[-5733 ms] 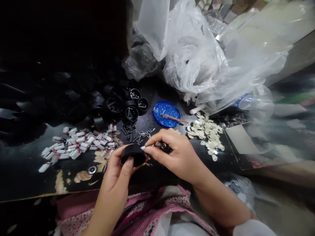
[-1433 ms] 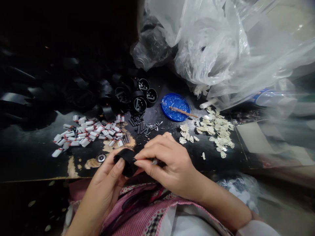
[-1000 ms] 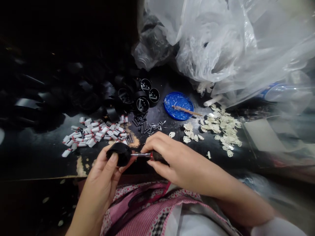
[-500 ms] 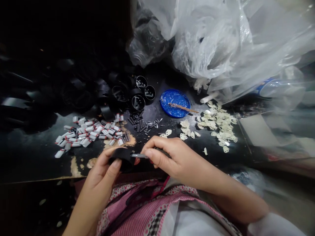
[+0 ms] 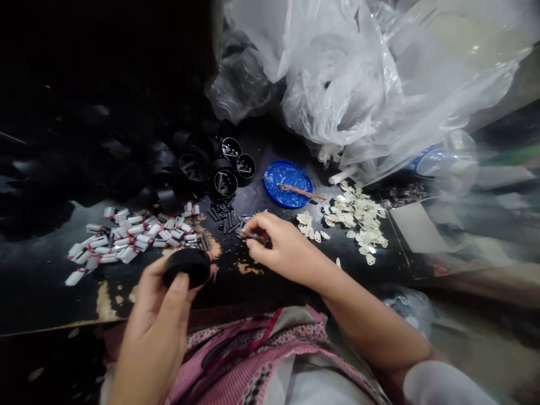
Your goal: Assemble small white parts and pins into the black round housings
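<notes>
My left hand [image 5: 162,315] grips a black round housing [image 5: 187,269] near the table's front edge, thumb on its near side. My right hand [image 5: 278,244] is closed around a slim metal hand tool [image 5: 258,236] with some red on it. Its exact kind is hard to make out. The tool's tip is by the small black springs [image 5: 231,222] and small metal pins, apart from the housing. Left of these lies a pile of white cylinders with red ends [image 5: 130,233]. Whether the tip holds a small part cannot be seen.
More black housings [image 5: 225,183] stand at the back left. A blue lid [image 5: 291,194] with a brown stick [image 5: 301,192] lies mid-table. Cream flat tabs [image 5: 356,216] are heaped to the right, beneath large clear plastic bags [image 5: 341,84].
My right hand has drawn the tool away from the housing, towards the springs and pins. My left hand still holds the housing, now turned somewhat. The whole view has shifted slightly.
</notes>
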`<state>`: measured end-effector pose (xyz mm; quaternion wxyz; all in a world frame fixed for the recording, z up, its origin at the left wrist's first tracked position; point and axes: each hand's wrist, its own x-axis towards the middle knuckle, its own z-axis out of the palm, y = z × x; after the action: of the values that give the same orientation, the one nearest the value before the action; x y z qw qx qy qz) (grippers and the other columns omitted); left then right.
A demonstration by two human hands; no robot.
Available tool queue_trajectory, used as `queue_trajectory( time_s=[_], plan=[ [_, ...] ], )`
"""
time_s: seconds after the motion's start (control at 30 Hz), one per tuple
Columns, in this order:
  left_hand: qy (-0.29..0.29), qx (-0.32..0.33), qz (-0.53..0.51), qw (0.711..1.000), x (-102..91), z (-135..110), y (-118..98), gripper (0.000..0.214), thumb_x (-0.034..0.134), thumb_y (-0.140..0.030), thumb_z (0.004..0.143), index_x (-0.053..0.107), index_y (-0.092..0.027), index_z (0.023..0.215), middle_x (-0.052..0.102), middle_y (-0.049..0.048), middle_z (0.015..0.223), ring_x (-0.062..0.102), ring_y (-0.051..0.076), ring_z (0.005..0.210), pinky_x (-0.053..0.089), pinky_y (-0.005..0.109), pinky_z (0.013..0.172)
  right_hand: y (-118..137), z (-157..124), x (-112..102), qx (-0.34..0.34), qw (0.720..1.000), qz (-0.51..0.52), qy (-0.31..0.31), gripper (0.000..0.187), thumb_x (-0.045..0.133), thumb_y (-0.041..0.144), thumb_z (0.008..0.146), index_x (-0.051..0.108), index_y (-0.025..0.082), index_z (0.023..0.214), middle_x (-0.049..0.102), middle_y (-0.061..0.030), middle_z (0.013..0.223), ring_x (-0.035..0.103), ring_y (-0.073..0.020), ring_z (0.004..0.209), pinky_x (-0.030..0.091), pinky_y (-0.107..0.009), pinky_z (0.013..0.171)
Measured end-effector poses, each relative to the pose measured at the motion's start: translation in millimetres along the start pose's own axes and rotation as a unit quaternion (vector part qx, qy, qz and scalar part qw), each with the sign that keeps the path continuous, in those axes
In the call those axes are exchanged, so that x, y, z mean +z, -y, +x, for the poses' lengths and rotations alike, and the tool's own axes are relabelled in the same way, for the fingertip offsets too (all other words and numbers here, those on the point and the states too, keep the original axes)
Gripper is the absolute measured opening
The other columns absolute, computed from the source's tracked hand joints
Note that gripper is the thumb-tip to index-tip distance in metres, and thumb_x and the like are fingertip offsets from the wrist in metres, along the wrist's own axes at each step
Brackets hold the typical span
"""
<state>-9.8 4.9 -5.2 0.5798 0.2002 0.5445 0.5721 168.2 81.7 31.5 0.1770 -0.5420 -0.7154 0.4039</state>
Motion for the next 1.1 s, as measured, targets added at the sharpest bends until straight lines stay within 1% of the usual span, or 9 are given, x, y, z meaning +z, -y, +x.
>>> queue_trajectory(
  time_s=[0.07, 0.17, 0.27, 0.37, 0.5, 0.6, 0.7, 0.83, 1.1],
  plan=[
    [0.003, -0.034, -0.036, 0.999, 9.7, 3, 2, 0.020, 0.063, -0.030, 0.083, 0.065, -0.030, 0.103, 0.067, -0.0025, 0.111, 0.061, 0.017, 0.106, 0.048, 0.033, 0.097, -3, 9, 2, -0.028, 0.986, -0.167, -0.012, 0.010, 0.052, 0.012, 0.080, 0.059, 0.017, 0.084, 0.059, -0.0009, 0.082, 0.053, -0.0137, 0.074, 0.036, -0.027, 0.068],
    [0.001, -0.033, -0.057, 0.998, 11.9, 5, 4, 0.018, 0.064, -0.028, 0.083, 0.066, -0.028, 0.101, 0.067, -0.0024, 0.109, 0.062, 0.016, 0.102, 0.051, 0.033, 0.093, -4, 17, 8, -0.058, 0.950, -0.306, -0.013, 0.011, 0.050, 0.017, 0.086, 0.060, 0.017, 0.086, 0.062, -0.0029, 0.085, 0.055, -0.0166, 0.075, 0.033, -0.031, 0.069],
    [0.009, -0.024, -0.057, 0.998, 10.8, 7, 5, 0.019, 0.064, -0.027, 0.083, 0.065, -0.027, 0.101, 0.068, -0.0016, 0.107, 0.063, 0.016, 0.100, 0.052, 0.032, 0.092, -3, 20, 13, -0.083, 0.925, -0.371, -0.008, 0.013, 0.049, 0.021, 0.089, 0.061, 0.016, 0.086, 0.064, -0.0043, 0.089, 0.056, -0.0184, 0.073, 0.031, -0.034, 0.070],
    [0.009, -0.026, -0.048, 0.998, 12.2, 7, 6, 0.023, 0.064, -0.028, 0.083, 0.063, -0.026, 0.105, 0.067, -0.0003, 0.111, 0.061, 0.017, 0.105, 0.050, 0.031, 0.094, -1, 21, 16, -0.098, 0.916, -0.390, -0.007, 0.013, 0.049, 0.023, 0.089, 0.061, 0.016, 0.086, 0.065, -0.0053, 0.090, 0.057, -0.0197, 0.074, 0.030, -0.035, 0.071],
    [-0.017, -0.048, -0.044, 0.998, 16.2, 3, 3, 0.030, 0.066, -0.029, 0.081, 0.062, -0.028, 0.111, 0.064, 0.0000, 0.118, 0.057, 0.018, 0.113, 0.048, 0.026, 0.094, 0, 21, 18, -0.099, 0.917, -0.387, -0.009, 0.012, 0.051, 0.022, 0.087, 0.061, 0.015, 0.086, 0.066, -0.0059, 0.088, 0.058, -0.0204, 0.075, 0.029, -0.035, 0.071],
    [-0.011, -0.058, -0.084, 0.995, 19.0, 1, -1, 0.024, 0.064, -0.028, 0.082, 0.063, -0.029, 0.106, 0.067, 0.0003, 0.114, 0.058, 0.020, 0.112, 0.051, 0.031, 0.093, -1, 17, 19, -0.101, 0.939, -0.328, -0.003, 0.008, 0.054, 0.020, 0.085, 0.060, 0.016, 0.083, 0.065, -0.0028, 0.084, 0.058, -0.0176, 0.074, 0.030, -0.033, 0.073],
    [0.017, -0.086, -0.125, 0.988, 20.7, 1, -3, 0.019, 0.062, -0.027, 0.084, 0.064, -0.027, 0.103, 0.068, 0.0028, 0.113, 0.060, 0.023, 0.110, 0.053, 0.038, 0.091, 0, 9, 21, -0.148, 0.961, -0.233, -0.011, 0.003, 0.058, 0.019, 0.083, 0.060, 0.016, 0.083, 0.065, 0.0003, 0.083, 0.056, -0.0141, 0.076, 0.030, -0.030, 0.075],
    [0.020, -0.109, -0.141, 0.984, 21.9, 2, -2, 0.024, 0.065, -0.027, 0.082, 0.066, -0.023, 0.106, 0.069, 0.0065, 0.114, 0.065, 0.023, 0.103, 0.054, 0.036, 0.089, 1, -3, 24, -0.194, 0.966, -0.165, -0.046, 0.005, 0.058, 0.017, 0.085, 0.062, 0.016, 0.089, 0.066, 0.0000, 0.084, 0.056, -0.0126, 0.075, 0.030, -0.029, 0.074],
    [-0.005, -0.083, -0.139, 0.987, 18.5, 1, 0, 0.017, 0.066, -0.025, 0.081, 0.068, -0.023, 0.098, 0.071, 0.0050, 0.106, 0.066, 0.020, 0.101, 0.053, 0.034, 0.089, 1, -8, 19, -0.146, 0.980, -0.112, -0.068, 0.003, 0.059, 0.017, 0.087, 0.062, 0.017, 0.086, 0.065, 0.0008, 0.083, 0.056, -0.0122, 0.078, 0.030, -0.028, 0.074]
  ],
)
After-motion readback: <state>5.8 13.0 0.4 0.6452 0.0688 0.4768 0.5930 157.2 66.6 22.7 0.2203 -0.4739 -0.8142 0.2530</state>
